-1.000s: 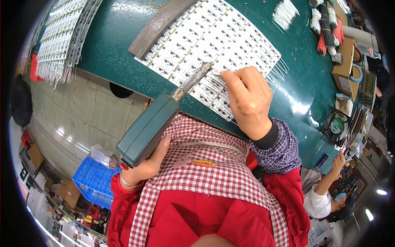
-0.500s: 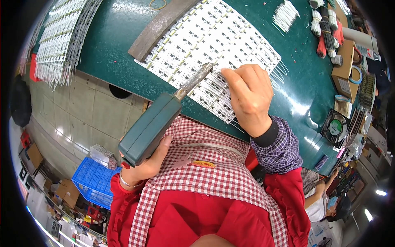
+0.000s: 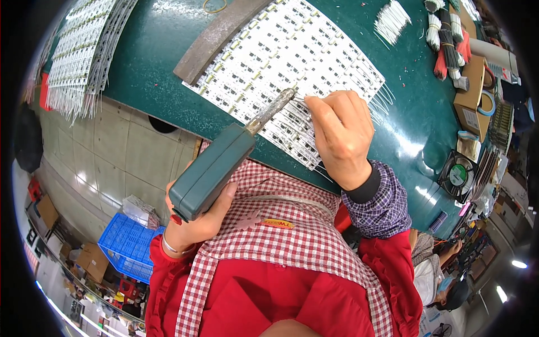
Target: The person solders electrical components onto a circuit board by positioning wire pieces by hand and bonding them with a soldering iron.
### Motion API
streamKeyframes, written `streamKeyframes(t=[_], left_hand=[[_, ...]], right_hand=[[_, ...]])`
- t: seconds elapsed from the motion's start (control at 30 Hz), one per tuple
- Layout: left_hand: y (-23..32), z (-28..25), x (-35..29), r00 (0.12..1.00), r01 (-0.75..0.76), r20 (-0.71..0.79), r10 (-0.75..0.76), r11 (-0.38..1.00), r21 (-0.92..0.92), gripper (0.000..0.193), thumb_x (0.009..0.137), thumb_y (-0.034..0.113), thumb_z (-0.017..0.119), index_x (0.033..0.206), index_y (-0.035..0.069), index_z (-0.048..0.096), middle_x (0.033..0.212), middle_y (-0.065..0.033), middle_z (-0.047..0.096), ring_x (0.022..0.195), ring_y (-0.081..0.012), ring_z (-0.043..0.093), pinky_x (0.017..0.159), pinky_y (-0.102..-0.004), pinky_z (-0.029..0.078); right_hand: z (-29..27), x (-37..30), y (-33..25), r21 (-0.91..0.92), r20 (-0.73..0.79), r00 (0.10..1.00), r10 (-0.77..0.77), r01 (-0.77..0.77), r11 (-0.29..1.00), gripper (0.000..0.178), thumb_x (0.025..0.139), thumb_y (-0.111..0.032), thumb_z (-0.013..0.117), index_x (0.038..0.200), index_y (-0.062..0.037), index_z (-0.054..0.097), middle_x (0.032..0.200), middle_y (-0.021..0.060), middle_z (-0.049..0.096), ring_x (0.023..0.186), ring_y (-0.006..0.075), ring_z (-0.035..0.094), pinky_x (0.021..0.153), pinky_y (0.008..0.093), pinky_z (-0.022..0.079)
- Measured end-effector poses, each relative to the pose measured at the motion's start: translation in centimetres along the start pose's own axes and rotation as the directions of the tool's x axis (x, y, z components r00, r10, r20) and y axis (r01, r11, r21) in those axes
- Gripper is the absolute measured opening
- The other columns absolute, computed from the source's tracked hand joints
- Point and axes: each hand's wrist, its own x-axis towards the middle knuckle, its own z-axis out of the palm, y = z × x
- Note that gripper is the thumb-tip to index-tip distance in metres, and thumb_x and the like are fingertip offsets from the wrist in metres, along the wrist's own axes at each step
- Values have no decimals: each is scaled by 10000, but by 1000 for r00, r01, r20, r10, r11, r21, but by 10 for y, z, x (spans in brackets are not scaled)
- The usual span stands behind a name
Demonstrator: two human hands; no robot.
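My left hand [image 3: 209,226] is wrapped round the body of a dark green soldering gun [image 3: 216,168]. The gun's scorched metal tip reaches up and right onto a white panel of small circuit boards [image 3: 297,45]. Just right of that tip, my right hand [image 3: 345,140] is closed in a pinch over the panel, thumb against forefinger. A thin white wire seems to be in the pinch, its far end beside the tip. Rows of white wires [image 3: 286,137] lie across the panel's near part, and more stick out past its right edge.
A grey-brown bar [image 3: 210,48] lies along the panel's left edge on the green table [image 3: 146,67]. Loose white wires [image 3: 392,22] lie at the back. Stacked wired panels [image 3: 76,62] stand far left. Wire bundles [image 3: 446,42], a cardboard box [image 3: 470,101] and a fan [image 3: 457,174] line the right.
The soldering gun has shifted slightly right, its tip still at the panel beside my right fingertips. My right hand has moved very little and keeps its pinch.
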Motion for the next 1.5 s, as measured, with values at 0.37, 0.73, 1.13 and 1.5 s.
streamKeyframes(t=[0.37,0.73,1.13,1.5], left_hand=[[-6,-4,-10,999,-28,30,28,999,-18,242,872,-3,742,1107,-33,693,941,-93,696,758,-176,656,666,-293,521],[-1,-3,-13,991,133,25,-131,985,-113,195,868,30,773,1049,-27,726,918,-115,738,781,-206,710,684,-312,552],[1,0,-4,996,79,-38,-80,997,-22,187,843,67,795,1002,-18,743,850,-121,748,711,-217,721,631,-305,550],[3,3,6,998,56,-20,-56,998,-17,193,805,32,787,987,-10,738,869,-125,732,733,-264,709,660,-321,554]], right_hand=[[0,1,-2,-2,-9,1000,-2,2,1000,259,687,-8,682,944,-35,683,783,44,567,744,229,573,684,362,455],[-17,4,-9,-34,47,998,32,-31,999,256,682,-18,679,937,-42,695,791,41,579,753,223,581,684,371,460],[-10,6,5,-1,0,1000,7,-7,1000,279,697,42,726,961,-47,711,789,49,572,753,230,584,665,361,447],[-7,7,6,5,14,1000,15,-15,1000,302,692,68,765,963,-61,731,781,50,559,745,233,578,640,358,436]])
